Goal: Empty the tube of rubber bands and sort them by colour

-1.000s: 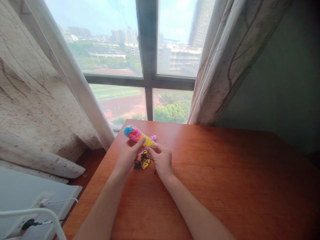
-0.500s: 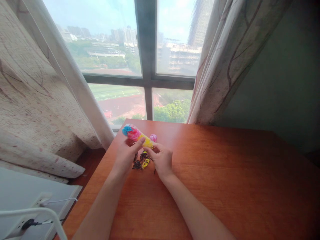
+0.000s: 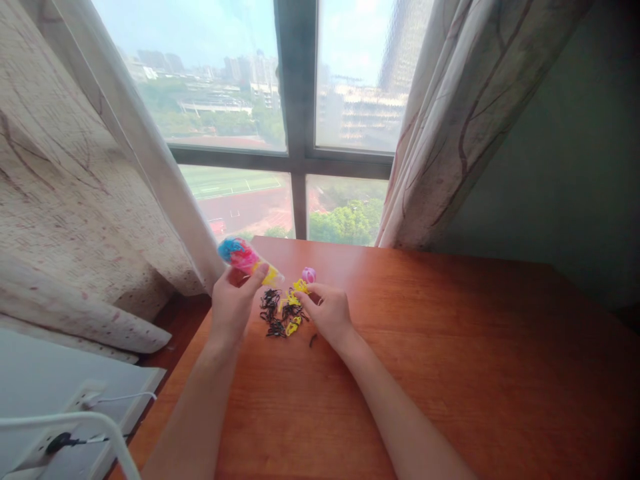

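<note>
My left hand [image 3: 233,307] is closed around a clear tube [image 3: 247,259] packed with blue, pink and yellow small rubber bands, held tilted above the table's left edge. My right hand [image 3: 327,312] pinches a clump of yellow bands [image 3: 301,287] just pulled from the tube's mouth. Between the hands a small pile of black and yellow bands [image 3: 279,313] lies on the wooden table [image 3: 450,373]. A pink cap [image 3: 309,274] sits just beyond my right fingers. One loose dark band [image 3: 313,341] lies near my right wrist.
Window [image 3: 300,120] and patterned curtains [image 3: 75,187] stand behind the table's far edge. At the lower left sits a white surface with a power strip and cable [image 3: 75,407]. A dark wall [image 3: 575,167] borders the right side.
My left hand has drawn the tube up and to the left, away from my right hand. My right hand now holds yellow bands free of the tube, and more bands lie in the pile.
</note>
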Tool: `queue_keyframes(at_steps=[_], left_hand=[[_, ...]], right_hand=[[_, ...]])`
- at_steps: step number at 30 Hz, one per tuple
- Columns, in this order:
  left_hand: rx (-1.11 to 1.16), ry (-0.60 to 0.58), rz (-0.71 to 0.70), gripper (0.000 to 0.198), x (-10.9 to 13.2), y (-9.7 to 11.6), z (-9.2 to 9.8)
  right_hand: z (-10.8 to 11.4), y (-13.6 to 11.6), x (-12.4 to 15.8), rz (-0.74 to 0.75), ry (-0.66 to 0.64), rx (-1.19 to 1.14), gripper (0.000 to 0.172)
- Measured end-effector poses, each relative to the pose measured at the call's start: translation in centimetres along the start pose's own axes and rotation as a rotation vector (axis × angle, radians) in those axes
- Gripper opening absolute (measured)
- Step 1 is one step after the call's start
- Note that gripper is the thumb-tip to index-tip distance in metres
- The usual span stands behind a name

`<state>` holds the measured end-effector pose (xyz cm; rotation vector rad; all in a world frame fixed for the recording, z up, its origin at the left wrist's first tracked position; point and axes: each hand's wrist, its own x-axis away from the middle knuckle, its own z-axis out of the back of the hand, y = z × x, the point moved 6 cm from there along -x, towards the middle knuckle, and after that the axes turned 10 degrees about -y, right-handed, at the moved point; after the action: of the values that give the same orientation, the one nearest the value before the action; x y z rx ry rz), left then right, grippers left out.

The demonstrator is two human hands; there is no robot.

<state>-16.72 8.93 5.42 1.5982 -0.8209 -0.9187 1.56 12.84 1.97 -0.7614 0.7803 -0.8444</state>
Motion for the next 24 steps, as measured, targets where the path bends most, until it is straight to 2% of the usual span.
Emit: queue_keyframes(at_steps=[4, 13, 22, 24], left_hand=[[0.035, 0.019, -0.035, 0.042, -0.2, 0.4, 0.5], [0.04, 0.022, -0.024, 0.041, 0.0, 0.7, 0.2], [0.118, -0.041, 0.067, 0.039, 0.2, 0.3, -0.6], [0.164, -0.059, 0.099, 0.041, 0.2, 0.2, -0.6]], right_hand=[[-0.2, -0.9, -0.1, 0.066, -0.043, -0.019, 0.022], [-2.4, -2.6, 0.5, 0.134, -0.289, 0.052, 0.041], [-2.2, -2.3, 0.4, 0.209, -0.232, -0.058, 0.039], [-2.0, -2.6, 0.6, 0.231, -0.248, -0.043, 0.043]])
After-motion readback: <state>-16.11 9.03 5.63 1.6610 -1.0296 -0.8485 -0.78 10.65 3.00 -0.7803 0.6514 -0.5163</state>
